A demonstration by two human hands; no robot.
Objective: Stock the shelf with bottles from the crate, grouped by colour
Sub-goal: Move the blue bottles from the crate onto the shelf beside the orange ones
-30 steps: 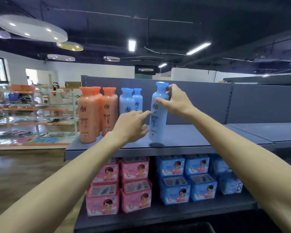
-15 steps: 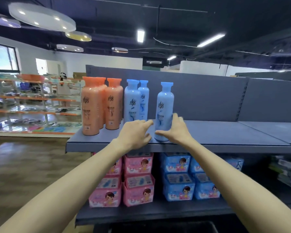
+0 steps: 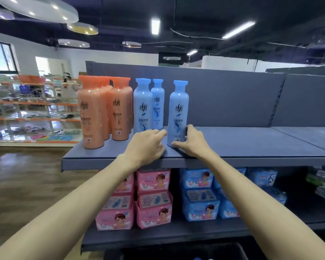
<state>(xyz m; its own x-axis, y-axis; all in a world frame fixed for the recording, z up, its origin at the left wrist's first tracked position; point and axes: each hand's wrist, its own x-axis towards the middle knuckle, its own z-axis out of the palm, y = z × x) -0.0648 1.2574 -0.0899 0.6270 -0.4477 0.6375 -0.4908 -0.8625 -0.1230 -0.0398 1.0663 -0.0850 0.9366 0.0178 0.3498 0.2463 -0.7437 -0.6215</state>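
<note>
The right hand [image 3: 190,142] cups the base of a blue bottle [image 3: 178,113] standing between the hands; the left hand [image 3: 146,145] hovers loosely curled and empty. Placement looks nearly done (orange bottles [image 3: 103,111] grouped beyond the left hand), so next comes letting go.

Rear orange bottles [image 3: 107,102] mostly hidden; dark crate [image 3: 184,251] cut off by bottom edge

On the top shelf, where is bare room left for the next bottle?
Bare shelf board runs from the rightmost blue bottle, held low by the right hand, to the right-hand end. Crowded: the left end, with orange bottles, two blue bottles and the left hand.
</note>
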